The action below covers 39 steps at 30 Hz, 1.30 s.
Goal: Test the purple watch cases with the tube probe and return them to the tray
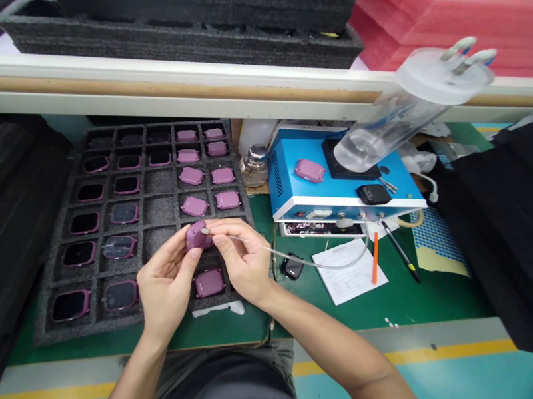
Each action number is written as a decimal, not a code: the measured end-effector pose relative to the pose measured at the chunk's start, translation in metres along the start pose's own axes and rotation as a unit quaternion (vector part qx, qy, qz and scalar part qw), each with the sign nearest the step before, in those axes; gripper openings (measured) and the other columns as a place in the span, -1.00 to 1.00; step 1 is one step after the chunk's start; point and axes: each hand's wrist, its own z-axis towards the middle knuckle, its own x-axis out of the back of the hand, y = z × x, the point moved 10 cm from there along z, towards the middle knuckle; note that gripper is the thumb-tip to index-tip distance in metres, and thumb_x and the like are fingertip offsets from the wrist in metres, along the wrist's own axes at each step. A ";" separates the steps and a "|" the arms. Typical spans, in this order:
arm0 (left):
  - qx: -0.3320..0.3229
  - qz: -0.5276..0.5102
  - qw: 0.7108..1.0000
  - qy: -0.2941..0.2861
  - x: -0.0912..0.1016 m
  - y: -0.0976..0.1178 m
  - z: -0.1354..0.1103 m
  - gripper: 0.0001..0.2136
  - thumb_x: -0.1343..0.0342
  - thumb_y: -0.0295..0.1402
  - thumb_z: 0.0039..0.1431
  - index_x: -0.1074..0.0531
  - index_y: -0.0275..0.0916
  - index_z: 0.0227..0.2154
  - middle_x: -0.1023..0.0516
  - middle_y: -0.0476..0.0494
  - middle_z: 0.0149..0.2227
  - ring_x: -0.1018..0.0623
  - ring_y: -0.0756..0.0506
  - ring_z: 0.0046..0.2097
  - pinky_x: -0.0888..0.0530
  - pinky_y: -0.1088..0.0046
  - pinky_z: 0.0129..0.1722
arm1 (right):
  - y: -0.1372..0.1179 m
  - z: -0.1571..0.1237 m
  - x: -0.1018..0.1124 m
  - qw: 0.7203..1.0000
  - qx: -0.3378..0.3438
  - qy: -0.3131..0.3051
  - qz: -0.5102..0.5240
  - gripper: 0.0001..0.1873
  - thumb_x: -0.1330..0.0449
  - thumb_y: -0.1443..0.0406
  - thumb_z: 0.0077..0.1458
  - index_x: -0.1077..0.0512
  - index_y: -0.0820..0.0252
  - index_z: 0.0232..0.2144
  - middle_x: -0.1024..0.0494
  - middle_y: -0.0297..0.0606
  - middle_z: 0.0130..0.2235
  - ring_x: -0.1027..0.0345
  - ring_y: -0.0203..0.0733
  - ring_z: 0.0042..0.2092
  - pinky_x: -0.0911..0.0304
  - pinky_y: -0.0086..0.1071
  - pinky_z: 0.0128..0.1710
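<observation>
My left hand (165, 288) pinches a purple smartwatch case (195, 235) between thumb and fingers, tilted up above the tray. At the case's edge, my right hand (250, 264) grips the end of a thin clear tube (310, 262), its pale tip touching or very close to the case. From there the tube curves to the front of a blue machine (285, 162). Under my hands lies a dark foam tray (163, 184) with cells. Its left columns hold watch cases with dark screens (80, 252); the right columns hold purple case parts (194, 206).
On the blue machine stand a clear cylinder (373, 129), a purple case part (309, 170) and a black case (374, 194). A glass bottle (254, 165) is beside it. Paper (342, 282), an orange pen (375, 258) and a black watch case (292, 266) lie right. A shelf edge (163, 85) runs overhead.
</observation>
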 end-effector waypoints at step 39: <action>-0.138 0.492 0.843 -0.168 0.029 0.026 0.000 -0.69 0.09 -0.46 0.46 -0.52 -0.23 0.07 -0.64 -0.24 0.00 -0.51 -0.23 0.02 -0.46 0.14 0.10 | 0.008 -0.025 0.007 0.997 -0.055 0.050 0.026 -0.77 -0.30 0.08 0.32 -0.57 0.09 -0.23 -0.63 -0.22 -0.18 -0.64 -0.18 -0.15 -0.70 -0.25 -0.18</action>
